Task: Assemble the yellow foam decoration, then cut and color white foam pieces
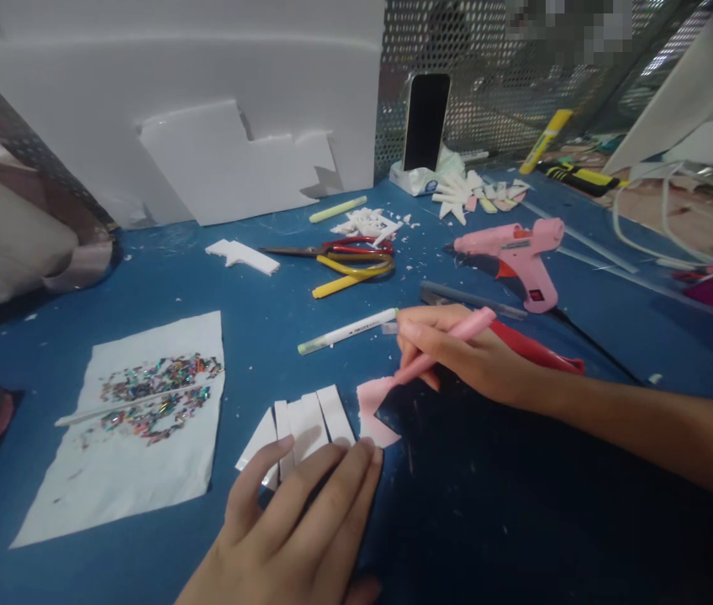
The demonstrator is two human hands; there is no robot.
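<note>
In my right hand [457,349] is a pink marker [441,346], its tip down at a small pink-coloured piece [374,399] with a notched right side. My left hand [306,512] lies with its fingers stretched out over a row of white foam-board strips [306,420], fingertips pressing on their near ends and at the edge of the pink piece. Just beyond my right fingers a white marker [347,332] with a pale green end rests on the blue table [256,336]. Red handles [536,346] show partly behind my right forearm.
A paper sheet with glitter [161,470] lies at left. Scissors [356,252], a yellow marker [344,286] and white scraps [366,224] sit mid-table. A pink glue gun [514,248] with a cord stands right. A phone [425,122] leans at the back beside white board [205,168].
</note>
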